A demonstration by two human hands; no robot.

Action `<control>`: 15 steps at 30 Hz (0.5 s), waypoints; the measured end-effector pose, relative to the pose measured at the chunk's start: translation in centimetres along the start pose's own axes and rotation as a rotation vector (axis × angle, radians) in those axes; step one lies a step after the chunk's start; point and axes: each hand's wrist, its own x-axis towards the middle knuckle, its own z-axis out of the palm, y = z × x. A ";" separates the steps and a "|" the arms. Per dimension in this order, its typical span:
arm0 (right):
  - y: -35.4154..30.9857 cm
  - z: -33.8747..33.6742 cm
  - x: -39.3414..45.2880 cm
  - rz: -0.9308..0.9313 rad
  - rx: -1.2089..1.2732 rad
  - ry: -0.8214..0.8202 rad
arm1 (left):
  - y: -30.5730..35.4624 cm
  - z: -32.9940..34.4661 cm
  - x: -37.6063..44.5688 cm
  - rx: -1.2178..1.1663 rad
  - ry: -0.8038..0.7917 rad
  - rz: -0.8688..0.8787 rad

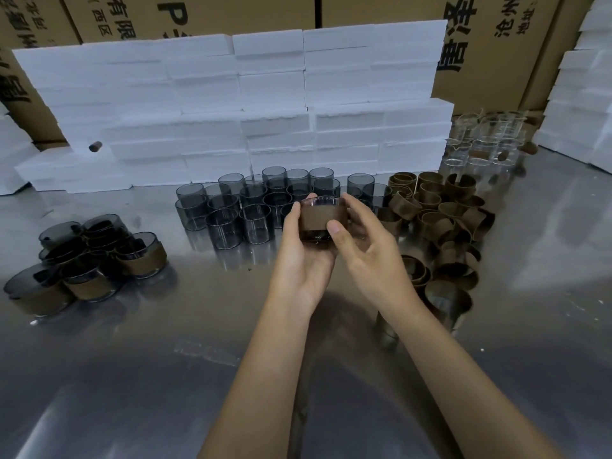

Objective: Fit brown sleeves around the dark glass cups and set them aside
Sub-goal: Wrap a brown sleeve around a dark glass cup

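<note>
While the left hand point(299, 256) cradles a dark glass cup point(323, 220) from below, a brown paper sleeve point(319, 216) wraps it. The right hand point(364, 246) pinches the sleeve, thumb in front. Both hands' fingers curl around the cup above the shiny metal table point(165, 376).

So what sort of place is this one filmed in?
Most likely a packing or warehouse workshop: printed cardboard cartons stand behind stacked white foam blocks, and a metal worktable holds batches of dark glass cups and loose brown sleeves.
</note>
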 end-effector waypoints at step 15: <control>0.2 -0.1 -0.3 -0.160 -0.332 0.103 | 0.3 0.1 -0.5 0.168 0.004 0.029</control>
